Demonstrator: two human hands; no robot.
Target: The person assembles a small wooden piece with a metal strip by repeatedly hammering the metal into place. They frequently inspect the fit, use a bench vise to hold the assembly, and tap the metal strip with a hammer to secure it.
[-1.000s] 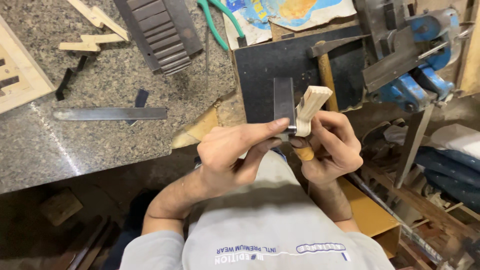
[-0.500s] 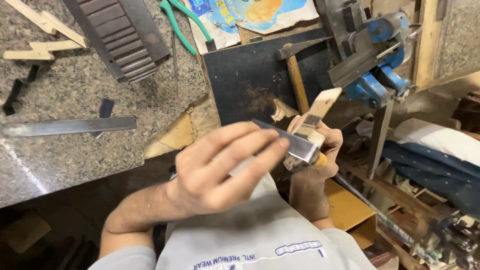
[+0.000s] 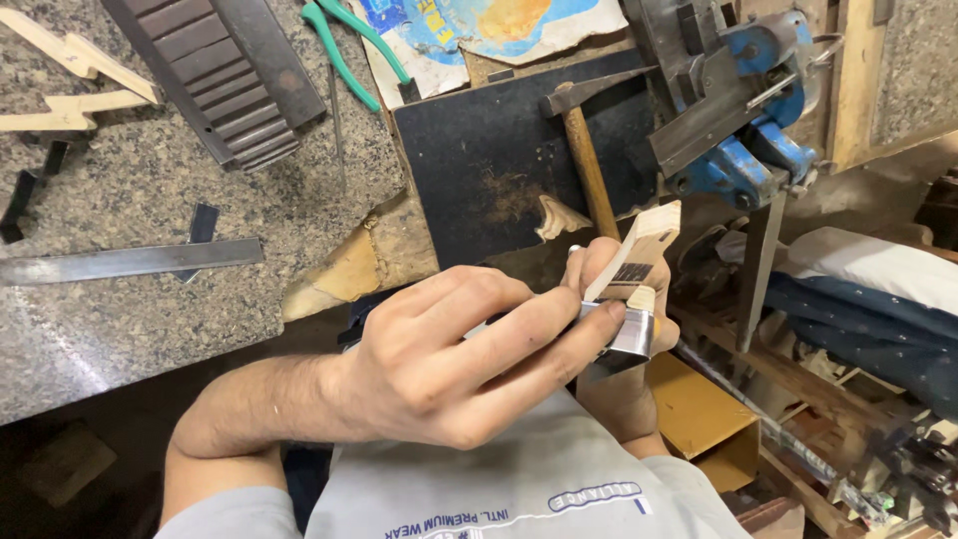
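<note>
A paintbrush with a pale wooden handle (image 3: 644, 240) and a shiny metal ferrule (image 3: 631, 337) is held in front of my chest, handle tilted up and to the right. My right hand (image 3: 599, 274) grips it from behind at the base of the handle, mostly hidden by the brush and my other hand. My left hand (image 3: 449, 354) reaches across from the left, fingers stretched along the ferrule and pinching it. The bristles are hidden under my left hand's fingers.
On the granite bench (image 3: 120, 329) lie a steel ruler (image 3: 130, 262), a dark ribbed wooden piece (image 3: 215, 75), pale wood offcuts (image 3: 70, 85) and green-handled pliers (image 3: 349, 50). A hammer (image 3: 589, 170) rests on a black board (image 3: 479, 150). A blue vise (image 3: 758, 140) stands at right, a yellow box (image 3: 699, 409) below.
The view has swung so the bench slid left and up. My left hand went from curled beside the brush to stretched along its ferrule. The brush handle now tilts further right.
</note>
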